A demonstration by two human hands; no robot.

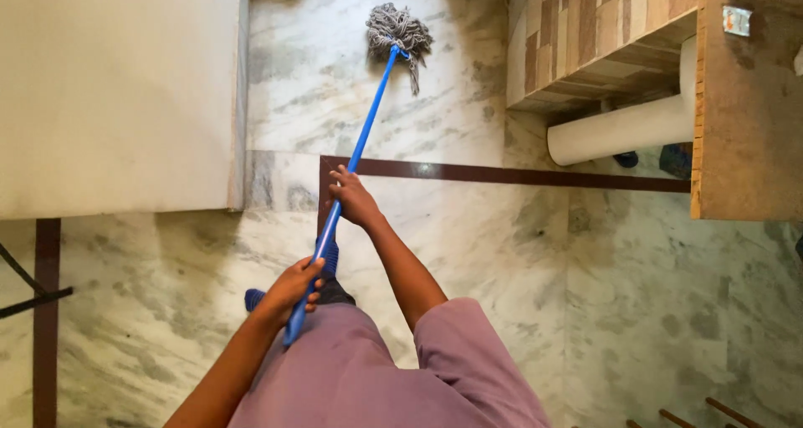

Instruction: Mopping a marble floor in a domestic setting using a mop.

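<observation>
Grey-veined marble floor: long blue-handled grey string mop, left hand and right hand both wrapped tight around handle; small silver label on wooden cabinet corner.

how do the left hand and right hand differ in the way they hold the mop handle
The right hand grips the blue mop handle farther along, nearer the grey string mop head; the left hand grips close to the handle's near end. The right arm is stretched forward, while the left hand stays close to the body. Both hands have their fingers wrapped around the same handle.
</observation>
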